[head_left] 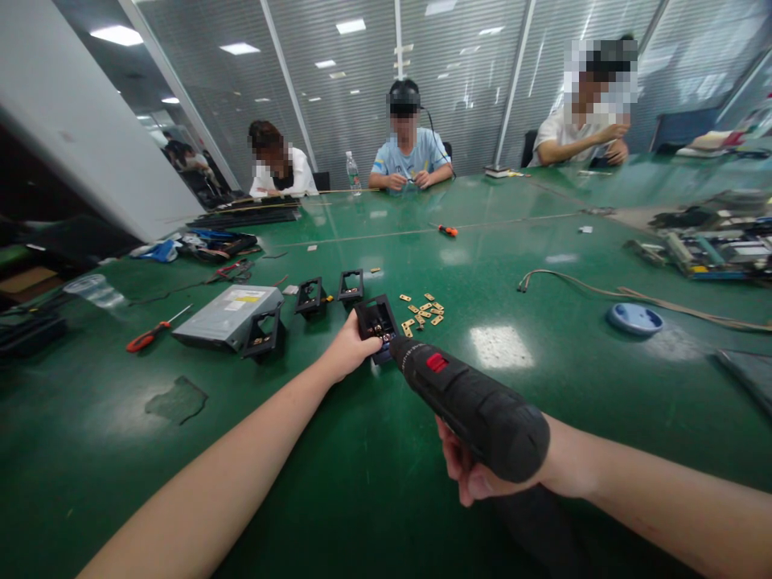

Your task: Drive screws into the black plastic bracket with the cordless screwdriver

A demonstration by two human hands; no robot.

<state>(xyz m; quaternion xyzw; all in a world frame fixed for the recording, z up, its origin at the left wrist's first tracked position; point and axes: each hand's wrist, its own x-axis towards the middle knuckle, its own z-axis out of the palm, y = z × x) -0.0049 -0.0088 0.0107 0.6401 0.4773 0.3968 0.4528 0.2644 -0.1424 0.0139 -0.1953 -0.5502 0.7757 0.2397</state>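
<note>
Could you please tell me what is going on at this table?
Someone's left hand holds a black frame, while the right hand grips a power drill with its nose at the frame; whether the bit touches anything is hidden. Loose brass-coloured pieces lie to the frame's right, and three similar frames stand to its left, near a silver box. Three people sit across the green table.
</note>
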